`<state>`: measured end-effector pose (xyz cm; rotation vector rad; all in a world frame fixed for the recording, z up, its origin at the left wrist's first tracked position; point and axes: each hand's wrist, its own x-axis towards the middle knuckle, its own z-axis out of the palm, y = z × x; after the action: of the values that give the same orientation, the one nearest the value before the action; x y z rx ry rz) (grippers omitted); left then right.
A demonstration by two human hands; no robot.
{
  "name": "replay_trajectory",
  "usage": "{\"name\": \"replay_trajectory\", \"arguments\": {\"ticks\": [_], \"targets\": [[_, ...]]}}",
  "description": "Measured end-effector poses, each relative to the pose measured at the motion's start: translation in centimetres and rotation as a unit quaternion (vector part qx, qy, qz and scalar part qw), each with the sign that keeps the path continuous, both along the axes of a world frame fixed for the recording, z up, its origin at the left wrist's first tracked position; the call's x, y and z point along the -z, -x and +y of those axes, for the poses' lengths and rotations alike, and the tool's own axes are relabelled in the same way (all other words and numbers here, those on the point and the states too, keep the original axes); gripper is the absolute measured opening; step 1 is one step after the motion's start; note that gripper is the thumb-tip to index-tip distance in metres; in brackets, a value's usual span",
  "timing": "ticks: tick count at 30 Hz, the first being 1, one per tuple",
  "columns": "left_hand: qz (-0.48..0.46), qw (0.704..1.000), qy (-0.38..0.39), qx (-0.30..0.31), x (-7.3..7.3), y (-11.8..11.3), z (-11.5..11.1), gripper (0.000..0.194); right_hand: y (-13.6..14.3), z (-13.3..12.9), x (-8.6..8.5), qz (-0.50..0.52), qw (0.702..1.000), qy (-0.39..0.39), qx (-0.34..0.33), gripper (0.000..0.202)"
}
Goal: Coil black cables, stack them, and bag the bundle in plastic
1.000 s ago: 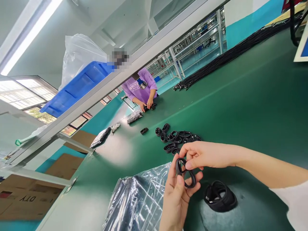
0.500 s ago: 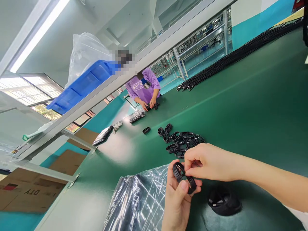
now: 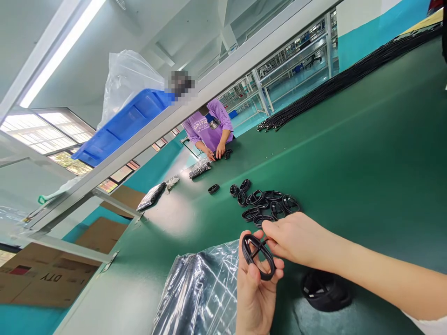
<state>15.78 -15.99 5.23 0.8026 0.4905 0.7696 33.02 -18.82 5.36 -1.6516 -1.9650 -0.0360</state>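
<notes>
My left hand (image 3: 257,295) is closed around the sides of an oval coil of black cable (image 3: 246,250), held up above the green table. A thin black tie (image 3: 257,249) crosses the middle of the coil. At the coil's upper right edge, my right hand (image 3: 298,239) pinches the end of this tie; its fingertips are partly hidden. Just beyond my hands lie several similar coiled cables (image 3: 277,209) in a loose group. Below my right forearm sits a dark bundle of black ties or cable (image 3: 326,291), whose exact kind I cannot make out.
Clear plastic bags (image 3: 199,293) lie left of my hands on the green table (image 3: 349,153). Long straight black cables (image 3: 324,95) stretch along the far edge. A person in a purple shirt (image 3: 209,125) handles coils across the table. Overhead, a rail holds a blue bin (image 3: 122,125).
The coil has turned so its open oval faces me more. My right fingers have drawn slightly up and away from its middle, pulling the tie's end.
</notes>
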Motion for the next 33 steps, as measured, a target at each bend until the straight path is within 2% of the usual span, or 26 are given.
{"name": "replay_trajectory", "arguments": {"ticks": [5,7,9,12,13,15,18,21,24,27,29,31,33], "targets": [[0.023,1.000,-0.001,-0.017,-0.1,0.0,0.4,0.049,-0.8,-0.8,-2.5,0.044,0.990,0.123,-0.047,0.010],[0.027,0.999,-0.005,-0.023,0.0,0.0,0.6,0.050,-1.8,-0.9,-3.1,0.055,0.984,0.165,-0.043,0.012],[0.028,0.999,-0.010,-0.037,0.3,-0.2,0.9,0.052,-3.4,-0.7,-3.1,0.052,0.979,0.194,0.024,0.012],[0.068,0.993,-0.056,-0.081,1.3,-1.0,1.2,0.056,-6.3,-0.2,-2.0,0.034,0.963,0.209,0.168,0.013],[0.094,0.987,-0.080,-0.100,1.8,-1.4,1.3,0.056,-7.2,-0.1,-1.4,0.028,0.956,0.216,0.198,0.015],[0.151,0.971,-0.129,-0.136,2.6,-2.1,1.4,0.051,-8.4,0.2,-0.2,0.028,0.948,0.235,0.212,0.014],[0.225,0.946,-0.191,-0.134,3.6,-2.9,1.3,0.044,-8.6,0.5,1.7,0.048,0.950,0.252,0.180,0.011],[0.315,0.911,-0.261,-0.050,3.9,-3.0,0.9,0.038,-8.0,0.8,2.8,0.063,0.956,0.243,0.150,0.016],[0.353,0.885,-0.303,0.006,3.7,-2.8,0.7,0.031,-7.8,0.8,2.7,0.069,0.959,0.235,0.145,0.009],[0.325,0.906,-0.270,-0.032,3.1,-2.6,1.0,0.031,-7.6,0.6,1.4,0.102,0.962,0.220,0.123,0.010],[0.261,0.941,-0.206,-0.062,2.6,-2.6,1.3,0.041,-6.7,0.3,0.1,0.151,0.964,0.210,0.065,0.011],[0.164,0.978,-0.121,-0.039,2.1,-2.6,1.4,0.049,-5.3,-0.1,-1.0,0.226,0.953,0.203,-0.019,0.011],[0.083,0.994,-0.065,0.005,1.7,-2.4,1.3,0.047,-4.1,-0.5,-1.8,0.304,0.925,0.209,-0.091,0.007]]}}
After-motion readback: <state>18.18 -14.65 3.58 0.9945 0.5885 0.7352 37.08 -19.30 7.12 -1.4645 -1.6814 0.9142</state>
